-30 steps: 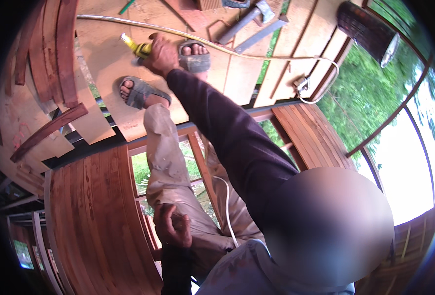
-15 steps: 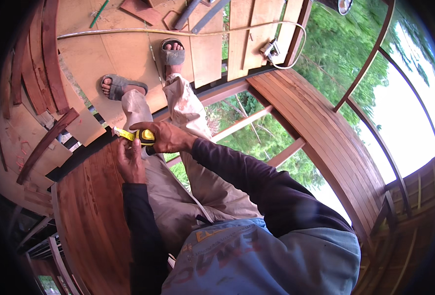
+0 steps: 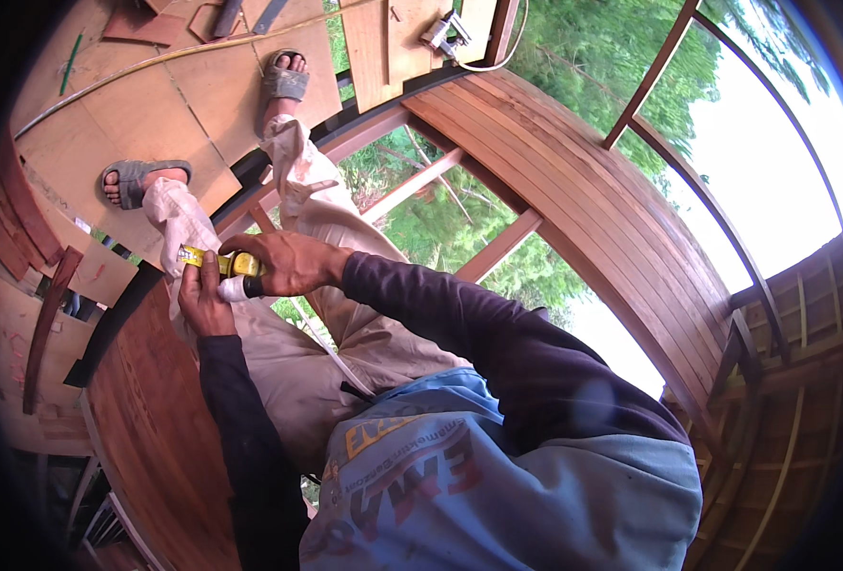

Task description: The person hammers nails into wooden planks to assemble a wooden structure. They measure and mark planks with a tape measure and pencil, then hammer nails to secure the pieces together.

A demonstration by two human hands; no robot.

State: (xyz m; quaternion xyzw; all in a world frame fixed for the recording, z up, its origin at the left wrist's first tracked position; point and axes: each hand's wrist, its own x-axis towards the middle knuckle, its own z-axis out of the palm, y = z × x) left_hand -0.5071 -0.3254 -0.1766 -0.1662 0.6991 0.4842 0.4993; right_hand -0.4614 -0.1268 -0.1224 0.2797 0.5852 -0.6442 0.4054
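Gripping yellow tape-measure case [image 3: 244,266] with fingers of right hand [image 3: 294,265], pinching its protruding blade [image 3: 193,255] with left hand [image 3: 206,303].

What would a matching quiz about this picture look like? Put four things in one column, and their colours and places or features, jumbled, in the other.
Column one:
1. Tape measure
2. Thin stick
3. Sandals
4. Shirt

Column two:
A. Grey, worn as a pair
B. Blue, printed across the front
C. Yellow and black, in the right hand
D. Green, lying on the boards

Right pairs: 1-C, 2-D, 3-A, 4-B
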